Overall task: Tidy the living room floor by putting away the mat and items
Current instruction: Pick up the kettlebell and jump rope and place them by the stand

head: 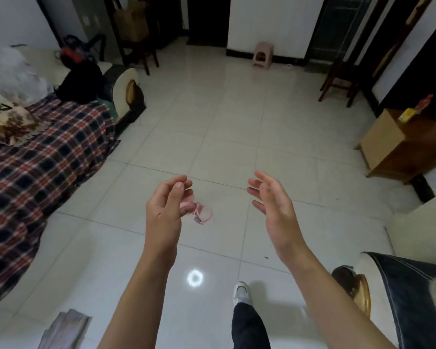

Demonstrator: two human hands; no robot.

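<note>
Left hand: the grip is half closed, with the fingers loosely curled toward the thumb. I see nothing held between them.

Right hand: the grip is wide. The palm turns inward toward the left hand, the fingers are spread and only slightly bent, and it holds nothing. Both hands are raised in the air, apart from each other, and the bare forearms run down to the lower edge of the view.

Small pink item: I find it lying on the white tiled floor, just past the left fingertips in the view. A thin looped strap shows on its right side. The fingers cover its left part, so I cannot tell its full shape. It appears to rest on the tiles, apart from both hands.

Below the hands, a white shoe and a dark trouser leg stand on the tiles. A ring-shaped light reflection sits to the left of the shoe. A grey cloth lies at the lower left edge, cut off by the frame.

Left side: a sofa is covered by a plaid blanket, with a patterned cushion on it and a black bag at its far end.

Right side: denim fabric is draped over a pale armrest. Further back stands a wooden cabinet with a yellow packet on top.

Far wall: a pink stool stands against it, with a dark wooden chair to its right.
</note>
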